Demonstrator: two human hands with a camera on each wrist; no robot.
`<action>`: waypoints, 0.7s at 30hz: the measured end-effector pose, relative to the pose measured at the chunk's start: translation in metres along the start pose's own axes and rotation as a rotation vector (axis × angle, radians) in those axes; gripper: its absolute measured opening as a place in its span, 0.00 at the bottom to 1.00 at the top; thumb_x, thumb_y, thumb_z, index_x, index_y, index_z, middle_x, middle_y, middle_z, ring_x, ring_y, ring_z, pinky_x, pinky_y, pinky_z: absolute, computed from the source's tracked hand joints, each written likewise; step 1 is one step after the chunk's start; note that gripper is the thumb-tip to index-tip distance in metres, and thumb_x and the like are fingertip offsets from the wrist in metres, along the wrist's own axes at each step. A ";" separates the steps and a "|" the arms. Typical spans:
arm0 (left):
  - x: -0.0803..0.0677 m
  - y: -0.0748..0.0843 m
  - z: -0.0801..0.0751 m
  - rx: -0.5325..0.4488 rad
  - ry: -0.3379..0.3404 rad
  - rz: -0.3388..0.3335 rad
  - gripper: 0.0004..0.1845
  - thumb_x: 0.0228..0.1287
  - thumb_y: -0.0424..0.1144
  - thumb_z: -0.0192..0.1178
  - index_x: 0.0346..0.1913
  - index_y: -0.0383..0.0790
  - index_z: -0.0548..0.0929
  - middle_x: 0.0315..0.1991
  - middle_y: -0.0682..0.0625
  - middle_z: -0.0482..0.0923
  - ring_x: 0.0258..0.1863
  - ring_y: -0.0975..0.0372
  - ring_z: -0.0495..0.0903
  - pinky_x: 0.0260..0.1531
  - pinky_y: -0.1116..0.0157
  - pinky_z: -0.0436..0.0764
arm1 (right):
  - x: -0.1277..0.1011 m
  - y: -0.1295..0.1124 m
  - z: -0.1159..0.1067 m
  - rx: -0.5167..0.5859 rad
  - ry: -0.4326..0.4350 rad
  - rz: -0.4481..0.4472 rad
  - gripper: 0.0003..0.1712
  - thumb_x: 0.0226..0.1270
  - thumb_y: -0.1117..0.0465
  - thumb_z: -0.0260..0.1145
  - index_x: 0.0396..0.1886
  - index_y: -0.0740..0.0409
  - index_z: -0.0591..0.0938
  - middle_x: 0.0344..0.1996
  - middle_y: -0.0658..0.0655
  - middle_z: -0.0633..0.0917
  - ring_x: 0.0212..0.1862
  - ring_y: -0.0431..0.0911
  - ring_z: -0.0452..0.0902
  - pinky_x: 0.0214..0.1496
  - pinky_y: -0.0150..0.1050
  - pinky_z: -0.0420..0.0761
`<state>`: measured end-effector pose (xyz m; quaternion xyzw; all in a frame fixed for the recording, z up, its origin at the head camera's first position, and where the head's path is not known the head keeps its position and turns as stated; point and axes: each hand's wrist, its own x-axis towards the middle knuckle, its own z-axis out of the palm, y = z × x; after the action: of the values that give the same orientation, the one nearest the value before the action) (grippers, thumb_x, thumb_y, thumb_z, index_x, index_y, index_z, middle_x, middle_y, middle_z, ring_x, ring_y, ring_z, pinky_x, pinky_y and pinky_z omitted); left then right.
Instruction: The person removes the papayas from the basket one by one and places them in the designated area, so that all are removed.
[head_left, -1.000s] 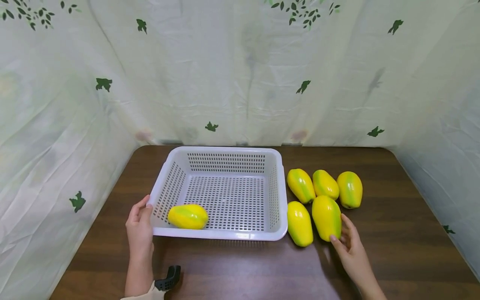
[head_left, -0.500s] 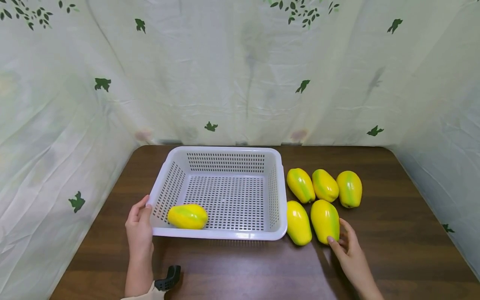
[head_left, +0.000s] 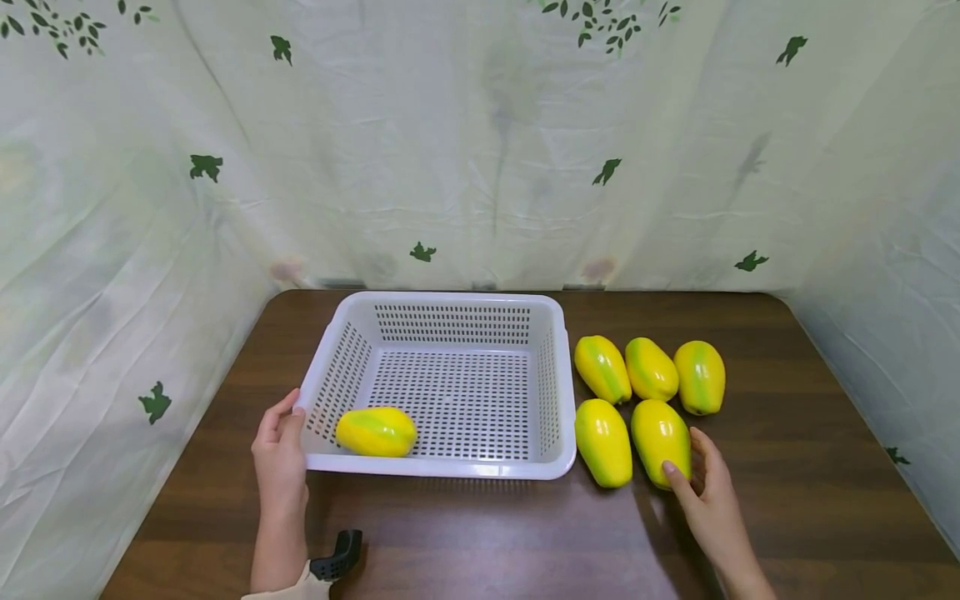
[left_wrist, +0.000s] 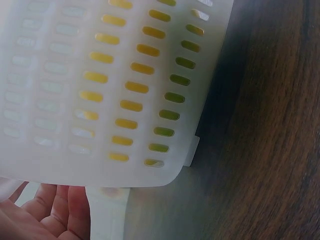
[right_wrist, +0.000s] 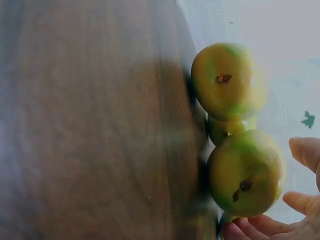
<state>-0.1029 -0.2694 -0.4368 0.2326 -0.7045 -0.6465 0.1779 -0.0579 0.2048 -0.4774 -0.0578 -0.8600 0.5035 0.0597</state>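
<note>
A white plastic basket [head_left: 450, 468] with slotted sides stands on the table, and one yellow-green papaya [head_left: 377, 432] lies in its near left corner. My left hand [head_left: 279, 446] grips the basket's left rim near the front corner, thumb on top; the left wrist view shows curled fingers [left_wrist: 52, 210] by the slotted wall. At right, my right hand [head_left: 708, 492] has its thumb over the near end of a glossy papaya [head_left: 660, 442] and its fingers round the right side. That papaya stays on the table, close beside another papaya [head_left: 603, 443].
Behind these two, a row of papayas [head_left: 651, 369] lies right of the basket. A black strap-like piece [head_left: 337, 557] sits at my left wrist. Pale printed cloth [head_left: 480, 167] surrounds the brown wooden table [head_left: 465, 542] at the back and sides.
The papaya at my right hand has shifted slightly right and toward me, and turned a little. Its left neighbour has also turned slightly. My left hand and the basket stay put.
</note>
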 end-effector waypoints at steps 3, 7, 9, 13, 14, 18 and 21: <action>0.000 0.000 0.000 0.002 0.000 0.002 0.21 0.67 0.48 0.45 0.61 0.48 0.69 0.58 0.49 0.67 0.51 0.56 0.67 0.57 0.55 0.63 | 0.001 0.001 -0.002 -0.024 0.022 -0.012 0.38 0.66 0.55 0.55 0.67 0.68 0.49 0.58 0.73 0.58 0.55 0.64 0.60 0.48 0.57 0.65; 0.000 0.000 0.000 0.004 -0.001 0.007 0.21 0.67 0.48 0.45 0.61 0.49 0.69 0.58 0.49 0.67 0.51 0.56 0.67 0.56 0.55 0.63 | 0.001 0.001 -0.005 -0.040 0.039 -0.026 0.38 0.66 0.56 0.56 0.67 0.68 0.50 0.59 0.73 0.58 0.54 0.65 0.60 0.48 0.59 0.64; 0.000 0.000 0.000 0.002 -0.001 0.012 0.21 0.67 0.48 0.45 0.61 0.49 0.69 0.58 0.49 0.67 0.50 0.56 0.67 0.56 0.55 0.64 | 0.002 0.000 -0.007 -0.045 0.044 -0.031 0.38 0.66 0.56 0.56 0.66 0.68 0.50 0.58 0.74 0.57 0.54 0.67 0.60 0.49 0.61 0.64; 0.000 -0.001 0.000 0.008 0.001 0.017 0.21 0.67 0.48 0.45 0.61 0.48 0.69 0.58 0.48 0.67 0.50 0.57 0.67 0.56 0.56 0.64 | 0.003 -0.006 -0.010 -0.052 0.059 -0.055 0.37 0.66 0.57 0.56 0.66 0.68 0.51 0.58 0.74 0.58 0.54 0.68 0.60 0.49 0.62 0.63; 0.000 -0.001 0.000 0.010 0.002 0.018 0.21 0.67 0.48 0.45 0.61 0.48 0.69 0.58 0.48 0.67 0.50 0.57 0.67 0.56 0.57 0.65 | 0.003 -0.008 -0.010 -0.052 0.064 -0.065 0.36 0.66 0.57 0.56 0.66 0.67 0.51 0.58 0.73 0.58 0.54 0.67 0.60 0.49 0.62 0.63; -0.001 0.000 0.000 0.010 0.001 0.019 0.21 0.67 0.47 0.46 0.61 0.47 0.69 0.58 0.48 0.67 0.50 0.57 0.67 0.56 0.56 0.65 | 0.005 -0.018 -0.012 -0.052 0.082 -0.110 0.36 0.65 0.59 0.57 0.67 0.66 0.52 0.58 0.71 0.59 0.55 0.65 0.60 0.50 0.61 0.63; -0.001 -0.001 0.000 0.010 -0.005 0.024 0.21 0.67 0.48 0.46 0.61 0.48 0.69 0.58 0.49 0.67 0.50 0.57 0.67 0.56 0.56 0.64 | 0.008 -0.028 -0.013 -0.038 0.080 -0.148 0.36 0.65 0.60 0.58 0.67 0.64 0.53 0.60 0.68 0.59 0.56 0.64 0.59 0.53 0.57 0.63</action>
<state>-0.1021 -0.2692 -0.4382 0.2234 -0.7109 -0.6413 0.1830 -0.0644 0.2034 -0.4459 -0.0153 -0.8681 0.4788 0.1301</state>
